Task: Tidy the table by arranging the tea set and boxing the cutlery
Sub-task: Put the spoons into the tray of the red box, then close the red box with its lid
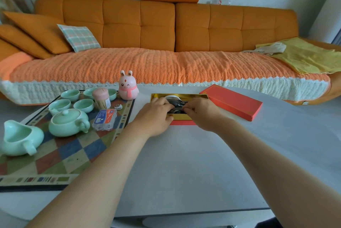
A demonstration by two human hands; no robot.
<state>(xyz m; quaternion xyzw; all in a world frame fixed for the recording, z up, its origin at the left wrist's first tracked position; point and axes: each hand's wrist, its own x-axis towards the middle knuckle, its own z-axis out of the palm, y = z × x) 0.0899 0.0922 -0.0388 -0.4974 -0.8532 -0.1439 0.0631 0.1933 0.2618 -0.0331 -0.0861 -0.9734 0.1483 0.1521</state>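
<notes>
A red cutlery box with a gold lining lies open at the table's middle. Dark metal cutlery rests inside it, partly hidden by my fingers. My left hand and my right hand both reach into the box, fingers closed on the cutlery. The red lid lies just right of the box. On the left, a chequered mat carries a pale green teapot, a green pitcher and several green cups.
A pink rabbit figure, a toothpick holder and a plastic floss pack stand on the mat near the cups. An orange sofa runs along the table's far edge. The table's near edge is below my arms.
</notes>
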